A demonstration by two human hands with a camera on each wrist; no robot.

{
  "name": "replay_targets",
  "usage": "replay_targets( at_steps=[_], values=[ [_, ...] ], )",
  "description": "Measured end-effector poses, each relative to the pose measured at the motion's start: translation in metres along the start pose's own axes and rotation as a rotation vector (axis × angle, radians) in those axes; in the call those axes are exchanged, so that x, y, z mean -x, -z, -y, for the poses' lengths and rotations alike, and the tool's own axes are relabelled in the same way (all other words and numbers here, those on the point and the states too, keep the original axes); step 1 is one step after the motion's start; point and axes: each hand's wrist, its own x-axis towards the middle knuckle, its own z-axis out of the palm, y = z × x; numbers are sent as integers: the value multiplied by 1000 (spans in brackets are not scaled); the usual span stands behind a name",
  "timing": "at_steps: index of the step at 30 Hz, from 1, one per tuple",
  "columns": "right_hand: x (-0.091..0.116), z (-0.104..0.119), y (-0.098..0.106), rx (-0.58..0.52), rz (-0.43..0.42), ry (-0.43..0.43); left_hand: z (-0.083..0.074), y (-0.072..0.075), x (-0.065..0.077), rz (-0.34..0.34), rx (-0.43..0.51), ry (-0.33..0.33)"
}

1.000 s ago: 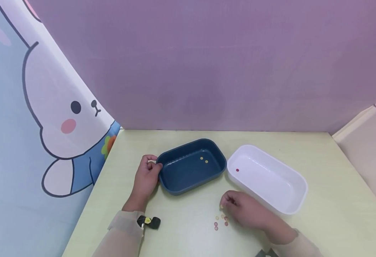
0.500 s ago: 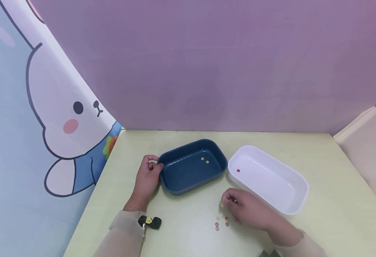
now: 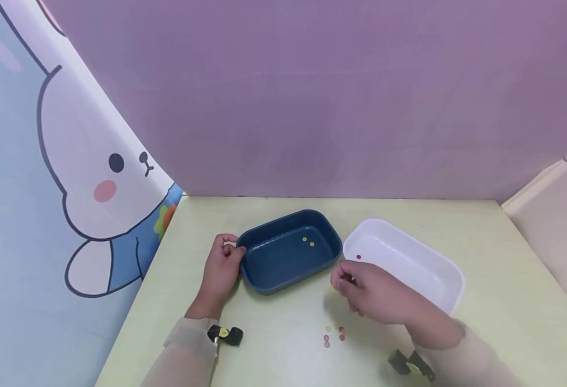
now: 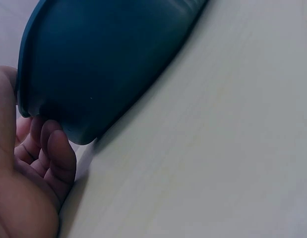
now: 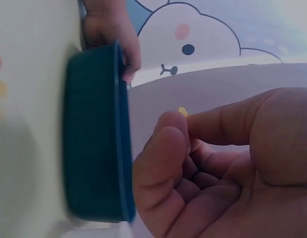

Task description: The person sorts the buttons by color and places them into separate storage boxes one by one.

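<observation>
My left hand (image 3: pixel 222 266) grips the left end of a dark blue rectangular tray (image 3: pixel 259 289), thumb over the rim; in the left wrist view its curled fingers (image 4: pixel 61 153) lie against the outside of the tray wall. Two small yellow discs (image 3: pixel 312 244) lie inside. Thumb and fingertips of my right hand (image 3: pixel 373 293) pinch another small yellow disc (image 5: pixel 183 111), mostly hidden by the fingers. That hand is raised above the table, near the dark tray's front right corner, and overlaps the white tray (image 3: pixel 438 260) in the head view. A red disc (image 3: pixel 358 257) is in the white tray.
Several small red discs (image 3: pixel 326 345) and yellow discs (image 3: pixel 328 328) lie loose on the pale table (image 3: pixel 274 344), in front of the trays. A purple panel (image 3: pixel 283 107) stands along the table's back edge; a rabbit-printed sheet (image 3: pixel 90 177) is at the left.
My right hand has lifted from beside the loose discs and moved forward toward the trays, carrying the yellow disc. The left hand and both trays have stayed in place.
</observation>
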Motion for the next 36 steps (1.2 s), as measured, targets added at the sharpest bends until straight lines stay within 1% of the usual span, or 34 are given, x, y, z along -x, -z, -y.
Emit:
replay_targets(
  at_steps=[5,10,18,22,25,30,36],
  values=[
    [-5,13,13,47,3,-7,-1,0,0,5,4,4],
    [-13,19,26,91,12,3,-2,0,1,11,3,6],
    [-29,26,45,115,74,-13,-3,0,0,7,-2,6],
    [-37,32,54,135,91,-29,-4,-1,1,7,6,5],
    [-45,35,60,138,105,-45,-3,-1,1,7,7,5],
    [-60,40,68,104,133,-63,-1,-2,0,7,2,3],
    [-79,42,76,71,153,-103,0,-2,0,6,-6,1]
  ],
)
